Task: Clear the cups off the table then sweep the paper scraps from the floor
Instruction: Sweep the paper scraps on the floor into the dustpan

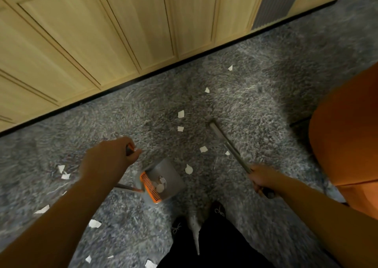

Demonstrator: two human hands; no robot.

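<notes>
You're gripping the dustpan (163, 178) handle with your left hand (106, 159), the broom (229, 145) with your right hand (263, 178); be drawing scraps (181, 114) in short, low strokes panward.

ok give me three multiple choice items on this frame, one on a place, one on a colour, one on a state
1. Where do most paper scraps lie?
A. on the carpet
B. on a table
C. in a cupboard

2. What colour is the comb on the dustpan?
A. blue
B. orange
C. green

3. What is the right hand doing?
A. hanging open
B. pressing flat on the floor
C. gripping the broom handle

Answers:
1. A, white scraps are scattered over the grey carpet, with a few in the dustpan.
2. B, the toothed strip at the pan's back edge is orange.
3. C, its fingers curl round the grey pole, while the left hand grips the dustpan's handle.
</notes>
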